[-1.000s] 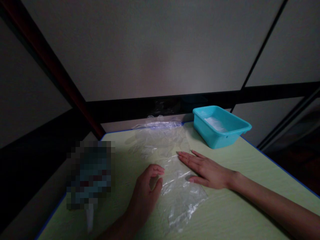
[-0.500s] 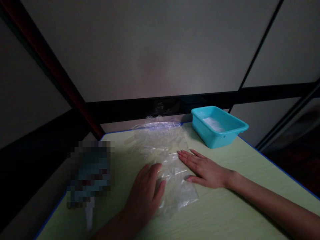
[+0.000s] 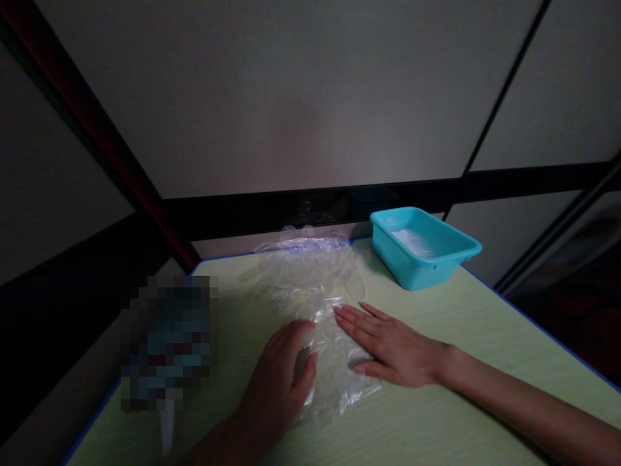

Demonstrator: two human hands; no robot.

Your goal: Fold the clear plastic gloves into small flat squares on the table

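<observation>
The clear, thin plastic piece (image 3: 334, 353) lies on the pale green, blue-edged tabletop (image 3: 485, 310), between the two grips, wrinkled and shiny. It is best handled with light, flat pressure: the right grip (image 3: 388, 343) would do well to spread its fingers and bear down evenly, since a hard push may bunch so thin a film. The left grip (image 3: 284, 372) should work gently at the near-side creases, drawing them outward rather than plucking, which could stretch or tear the plastic.

The right grip is released, palm down, its fingertips resting on the right side of the plastic. The left grip is released too, curved, with its thumb and fingers apart at the left side; whether any film touches its fingertips cannot be told.

Beyond both grips is a loose heap of clear plastic with finger-like outlines (image 3: 310, 262); whether it joins the nearer piece is unclear. Farther off, past the right grip, stands a turquoise plastic basin (image 3: 422, 275) with something whitish (image 3: 412, 241) inside. Left of the left grip is a blurred dark teal object (image 3: 169, 343).
</observation>
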